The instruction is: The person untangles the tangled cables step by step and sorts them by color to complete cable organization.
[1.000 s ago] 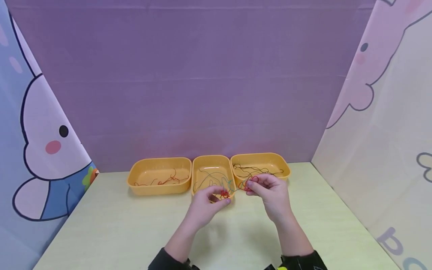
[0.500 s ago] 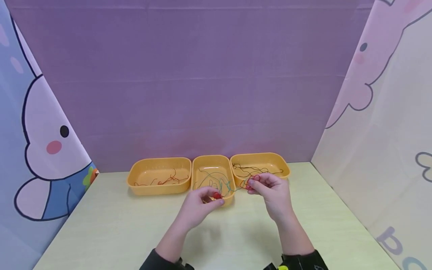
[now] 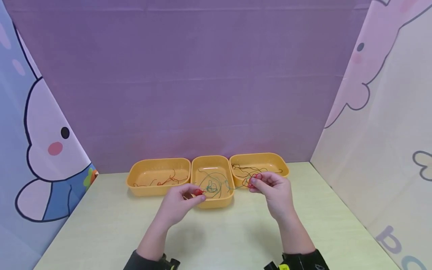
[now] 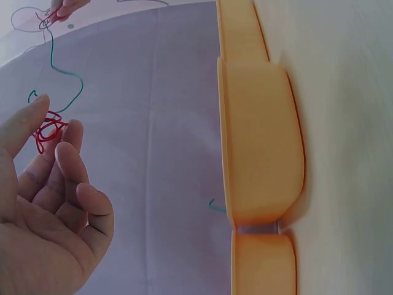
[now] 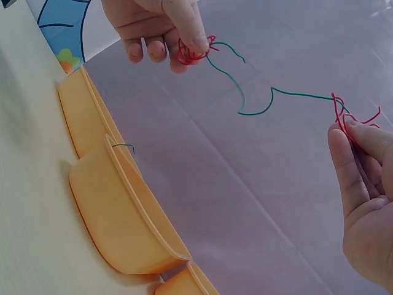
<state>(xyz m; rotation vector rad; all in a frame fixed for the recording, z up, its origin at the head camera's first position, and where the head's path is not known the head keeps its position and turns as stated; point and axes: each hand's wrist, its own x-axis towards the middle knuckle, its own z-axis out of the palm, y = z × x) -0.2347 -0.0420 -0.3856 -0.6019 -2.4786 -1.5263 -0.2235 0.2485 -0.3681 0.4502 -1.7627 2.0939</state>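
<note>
My left hand (image 3: 180,202) pinches a small tangle of thin red wire (image 4: 49,130) between thumb and fingertips, in front of the gap between the left and middle boxes. My right hand (image 3: 275,195) pinches a looser loop of red wire (image 3: 255,179) in front of the right box. From one hand to the other runs a kinked green wire (image 5: 242,101), tangled with the red at both ends. A short free green end sticks out beside the left thumb. In the left wrist view the left hand's other fingers are loosely bent.
Three yellow-orange boxes stand in a row against the purple backdrop (image 3: 189,82). The left box (image 3: 141,190) has red wires, the middle box (image 3: 216,204) blue-green ones, the right box (image 3: 286,170) dark ones. A green wire end (image 5: 126,145) pokes above the middle box's rim.
My left hand has moved left, away from the right hand, with its red tangle, drawing the green wire out between them. The right hand has barely moved.
</note>
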